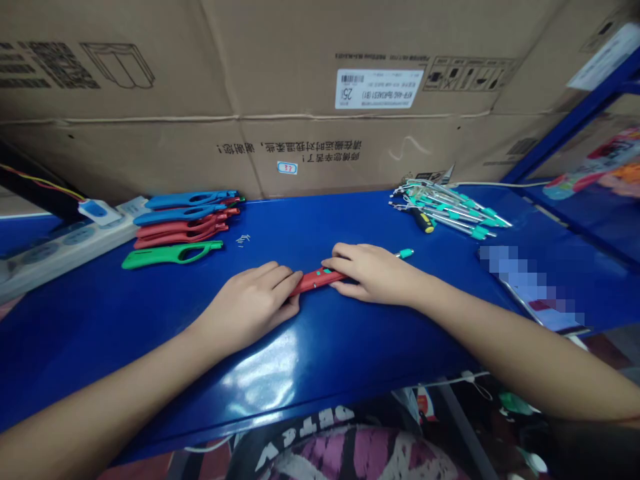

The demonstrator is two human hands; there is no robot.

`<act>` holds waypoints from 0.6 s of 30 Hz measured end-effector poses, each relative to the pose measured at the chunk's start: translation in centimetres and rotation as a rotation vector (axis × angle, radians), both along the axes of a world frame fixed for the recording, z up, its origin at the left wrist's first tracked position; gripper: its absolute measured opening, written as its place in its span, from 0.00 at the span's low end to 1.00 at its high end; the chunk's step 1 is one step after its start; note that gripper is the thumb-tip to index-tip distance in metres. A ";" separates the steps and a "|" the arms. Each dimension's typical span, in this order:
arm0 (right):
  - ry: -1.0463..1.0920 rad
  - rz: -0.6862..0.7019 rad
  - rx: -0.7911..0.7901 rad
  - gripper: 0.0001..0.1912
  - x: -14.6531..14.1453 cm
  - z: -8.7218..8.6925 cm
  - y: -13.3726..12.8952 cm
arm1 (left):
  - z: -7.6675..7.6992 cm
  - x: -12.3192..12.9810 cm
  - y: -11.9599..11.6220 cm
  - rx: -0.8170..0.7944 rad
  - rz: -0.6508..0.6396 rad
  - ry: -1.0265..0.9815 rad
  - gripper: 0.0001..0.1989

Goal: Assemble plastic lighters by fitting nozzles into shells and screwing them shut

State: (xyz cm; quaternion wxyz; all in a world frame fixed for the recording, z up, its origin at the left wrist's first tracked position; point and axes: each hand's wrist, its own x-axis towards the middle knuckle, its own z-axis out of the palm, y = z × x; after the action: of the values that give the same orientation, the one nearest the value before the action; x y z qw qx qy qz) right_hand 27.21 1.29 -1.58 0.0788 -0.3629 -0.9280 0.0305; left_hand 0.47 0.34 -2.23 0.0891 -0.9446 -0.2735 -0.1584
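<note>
A red plastic lighter body [316, 281] with small teal parts inside lies across the middle of the blue table, between both hands. My left hand [257, 300] is closed round its left end, the fingers hiding that part. My right hand [373, 273] pinches the right end from above. Beyond the right hand's knuckles, a thin metal rod with a teal tip [405, 253] sticks out to the right; how it joins the red body is hidden by the hand.
Blue, red and green handles [173, 255] lie stacked at the left beside a white power strip [75, 237]. Teal-tipped metal rods [450, 207] and a black-yellow screwdriver [423, 220] lie back right. A phone-like object [533, 290] is at right. Cardboard [300, 80] stands behind.
</note>
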 end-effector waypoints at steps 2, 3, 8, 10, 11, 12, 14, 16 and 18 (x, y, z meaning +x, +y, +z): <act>-0.027 0.039 0.029 0.17 0.2 0.0 0.1 | -0.3 0.0 0.1 -0.051 -0.025 -0.058 0.14; -0.017 0.049 0.032 0.17 0.3 0.0 0.1 | -0.4 0.0 0.1 -0.097 -0.038 -0.093 0.14; 0.043 0.038 0.002 0.17 0.2 0.1 -0.2 | -0.6 0.0 0.1 -0.264 -0.058 -0.245 0.11; 0.063 0.020 -0.026 0.17 0.3 0.3 -0.3 | -0.6 0.0 0.1 -0.280 -0.057 -0.255 0.11; 0.082 0.010 -0.044 0.17 0.5 0.4 -0.3 | -0.5 0.0 0.2 -0.282 -0.050 -0.249 0.11; 0.101 -0.001 -0.061 0.16 0.7 0.6 -0.2 | -0.4 -0.1 0.3 -0.282 -0.038 -0.240 0.11; 0.122 -0.025 -0.086 0.16 1.1 0.9 -0.2 | -0.2 -0.2 0.7 -0.284 -0.011 -0.223 0.12; 0.094 -0.059 -0.082 0.16 1.3 1.2 -0.2 | -0.1 -0.3 1.1 -0.296 0.007 -0.217 0.12; 0.026 -0.109 -0.052 0.17 1.2 1.5 -0.5 | 0.0 -0.3 1.2 -0.316 0.013 -0.203 0.13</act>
State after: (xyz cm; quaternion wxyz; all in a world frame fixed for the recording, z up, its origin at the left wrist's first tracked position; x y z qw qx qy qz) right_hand 28.37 0.79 -0.09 0.0828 -0.4144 -0.9047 0.0550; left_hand 0.17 1.55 -2.18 -0.0874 -0.9242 -0.3088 -0.2071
